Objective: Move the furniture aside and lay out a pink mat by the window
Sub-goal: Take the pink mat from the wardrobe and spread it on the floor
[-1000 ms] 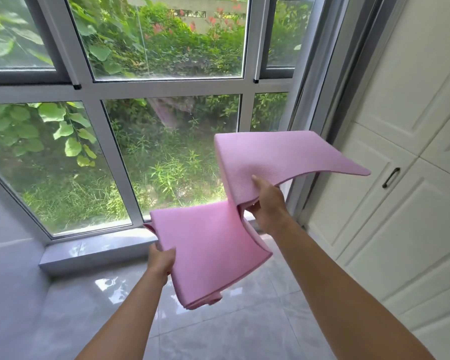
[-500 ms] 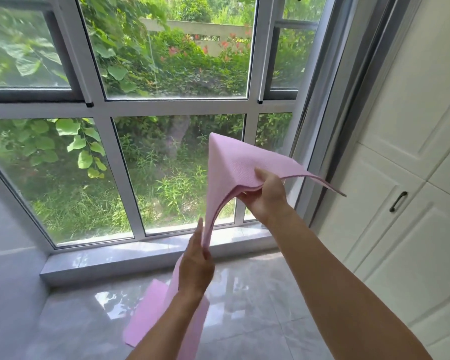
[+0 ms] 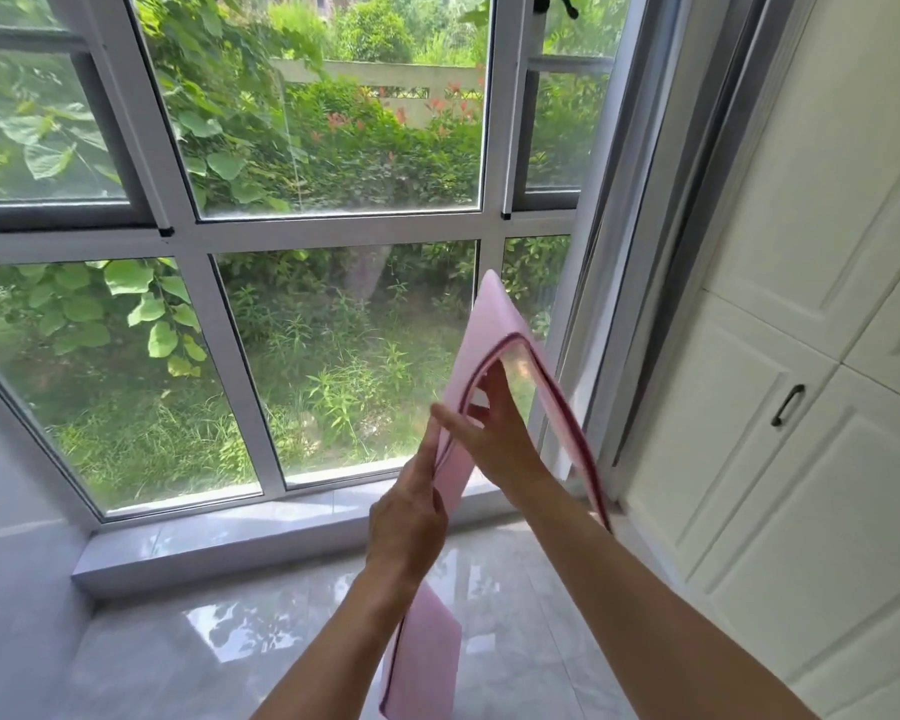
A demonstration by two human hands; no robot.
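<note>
A thin pink mat (image 3: 481,335) hangs folded in the air in front of the large window (image 3: 333,283). Its fold peaks near the window's lower right pane, and I see it nearly edge-on. My right hand (image 3: 494,433) is inside the fold, fingers spread against the left layer. My left hand (image 3: 409,517) pinches that same layer from outside, just below. The mat's lower part (image 3: 427,662) hangs down behind my left forearm towards the floor. Another layer drops along my right forearm.
A low stone sill (image 3: 219,548) runs under the window. The glossy grey tiled floor (image 3: 230,652) lies below. White cabinet doors with a dark handle (image 3: 788,405) fill the right side. A grey wall (image 3: 6,511) closes the left.
The mat has swung from a broad sheet to nearly edge-on and unfolded downward. My left hand has risen to grip it beside the right hand. The view has tilted up.
</note>
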